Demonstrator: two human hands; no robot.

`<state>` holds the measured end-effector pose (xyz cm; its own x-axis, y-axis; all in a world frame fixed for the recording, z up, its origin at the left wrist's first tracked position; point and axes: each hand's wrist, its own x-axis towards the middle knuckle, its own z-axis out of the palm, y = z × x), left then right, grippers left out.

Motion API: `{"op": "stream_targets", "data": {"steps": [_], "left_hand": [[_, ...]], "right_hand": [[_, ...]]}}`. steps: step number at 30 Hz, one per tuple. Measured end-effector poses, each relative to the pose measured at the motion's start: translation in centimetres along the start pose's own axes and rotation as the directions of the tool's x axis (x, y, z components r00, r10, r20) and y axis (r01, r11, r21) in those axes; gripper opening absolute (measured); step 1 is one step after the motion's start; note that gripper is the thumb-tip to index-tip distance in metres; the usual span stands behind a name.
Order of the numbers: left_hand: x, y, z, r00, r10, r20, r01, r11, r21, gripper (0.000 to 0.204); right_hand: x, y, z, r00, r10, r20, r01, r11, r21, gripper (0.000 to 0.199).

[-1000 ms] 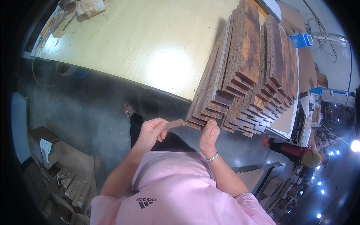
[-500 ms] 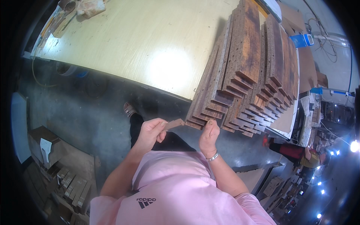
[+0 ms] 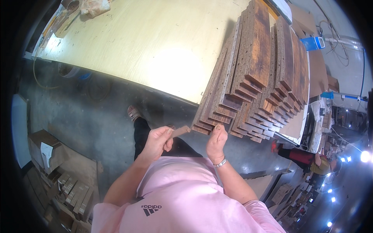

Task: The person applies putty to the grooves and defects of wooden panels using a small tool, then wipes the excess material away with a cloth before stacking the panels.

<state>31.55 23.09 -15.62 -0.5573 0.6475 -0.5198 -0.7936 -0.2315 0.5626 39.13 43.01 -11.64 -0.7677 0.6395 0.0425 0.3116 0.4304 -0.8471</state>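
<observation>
My left hand (image 3: 158,143) pinches a small flat brown strip (image 3: 180,131), whose exact kind I cannot make out. Its far end points toward the corner of the stacked boards (image 3: 223,108), a short gap apart from them. My right hand (image 3: 217,142), with a metal band at the wrist, is closed in a pinch just in front of the near board ends. Whatever its fingertips hold, if anything, is too small to see. The boards are brown with a dark wood-grain face and speckled chipboard edges, piled in stepped layers.
The boards rest on a pale worktable (image 3: 128,46). Crumpled wrapping (image 3: 94,7) lies at its far left. A cardboard box (image 3: 44,145) and stacked pieces stand at the lower left. Another person (image 3: 311,159) is at the right, beyond the table. A blue-handled object (image 3: 312,43) is near the back right.
My left hand has shifted slightly downward with the brown strip, which now shows more of its flat side. My right hand has barely moved.
</observation>
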Motion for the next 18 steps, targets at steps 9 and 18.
{"op": "stream_targets", "data": {"steps": [9,18], "left_hand": [[-1.7,2.4,0.1,0.996,0.04,-0.081,-0.045,0.997,-0.06,0.023],[-4.7,9.3,-2.6,0.95,0.245,-0.193,-0.26,0.964,-0.058,0.019]], "right_hand": [[-0.1,1.6,-0.3,0.986,-0.165,0.001,0.164,0.985,-0.061,0.03],[0.0,1.0,0.7,0.998,-0.064,0.003,0.064,0.992,0.109,0.032]]}}
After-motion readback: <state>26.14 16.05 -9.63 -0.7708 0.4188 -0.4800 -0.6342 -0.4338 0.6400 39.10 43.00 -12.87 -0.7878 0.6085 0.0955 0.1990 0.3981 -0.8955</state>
